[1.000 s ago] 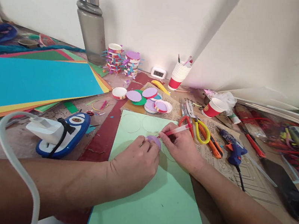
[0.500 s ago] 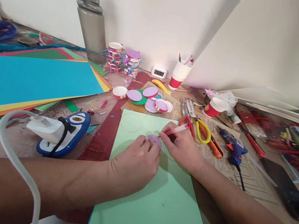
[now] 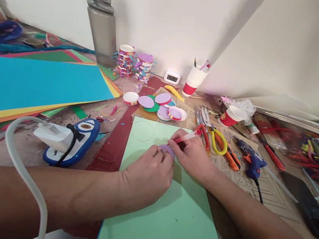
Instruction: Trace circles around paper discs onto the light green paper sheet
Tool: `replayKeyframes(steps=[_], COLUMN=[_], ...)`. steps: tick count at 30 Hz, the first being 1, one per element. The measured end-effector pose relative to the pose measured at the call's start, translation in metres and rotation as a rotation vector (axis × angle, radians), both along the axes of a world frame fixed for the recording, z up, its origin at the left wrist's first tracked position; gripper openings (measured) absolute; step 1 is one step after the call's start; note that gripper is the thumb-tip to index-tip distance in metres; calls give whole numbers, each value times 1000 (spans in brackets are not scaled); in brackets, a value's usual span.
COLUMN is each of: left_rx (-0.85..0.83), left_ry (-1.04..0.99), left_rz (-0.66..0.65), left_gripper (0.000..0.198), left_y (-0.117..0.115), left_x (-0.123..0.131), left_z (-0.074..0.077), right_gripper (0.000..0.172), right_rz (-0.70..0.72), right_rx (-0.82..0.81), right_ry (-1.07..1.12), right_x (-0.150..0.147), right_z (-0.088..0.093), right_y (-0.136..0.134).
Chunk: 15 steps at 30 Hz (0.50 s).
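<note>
A light green sheet of paper (image 3: 158, 224) lies in front of me, with pencil-thin circle outlines along its far edge. My left hand (image 3: 151, 170) has its fingers bunched on a small purple disc (image 3: 167, 150), pressing it against the sheet; the fingers cover much of the disc. In my right hand (image 3: 192, 155) is a slim pen (image 3: 187, 136) with a red end, gripped between thumb and fingers and slanted low. Its writing tip is at the disc's far edge, mostly hidden by the fingertips.
Behind the sheet lie several purple-topped cup rings (image 3: 162, 98). Scissors (image 3: 218, 141), a cutter (image 3: 228, 154) and a glue gun (image 3: 253, 164) lie right. A power strip (image 3: 83, 140) with cable, coloured sheets (image 3: 38, 84) and a bottle (image 3: 102, 33) stand left.
My right hand has moved slightly left around the disc's far edge with the pen. My left hand stays on the disc. The whole view has shifted a little.
</note>
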<state>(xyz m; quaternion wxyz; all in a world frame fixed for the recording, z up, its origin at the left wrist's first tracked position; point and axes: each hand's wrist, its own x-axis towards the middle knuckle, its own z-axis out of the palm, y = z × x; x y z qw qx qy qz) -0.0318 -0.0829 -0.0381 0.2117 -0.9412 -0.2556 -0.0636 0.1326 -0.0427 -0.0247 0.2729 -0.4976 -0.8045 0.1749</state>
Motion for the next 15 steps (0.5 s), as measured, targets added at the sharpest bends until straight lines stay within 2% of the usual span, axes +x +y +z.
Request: replayKeyframes(steps=[9, 15], left_rx=[0, -37], left_ry=[-60, -1], left_rz=[1, 46], left_gripper=[25, 30], left_y=[-1, -5], left_x=[0, 0], left_z=[-4, -1], right_gripper=[18, 18], right_rz=[7, 9], right_rx=[-48, -88], right_ry=[18, 12], right_x=[-7, -14], right_z=[0, 3], right_y=[2, 2])
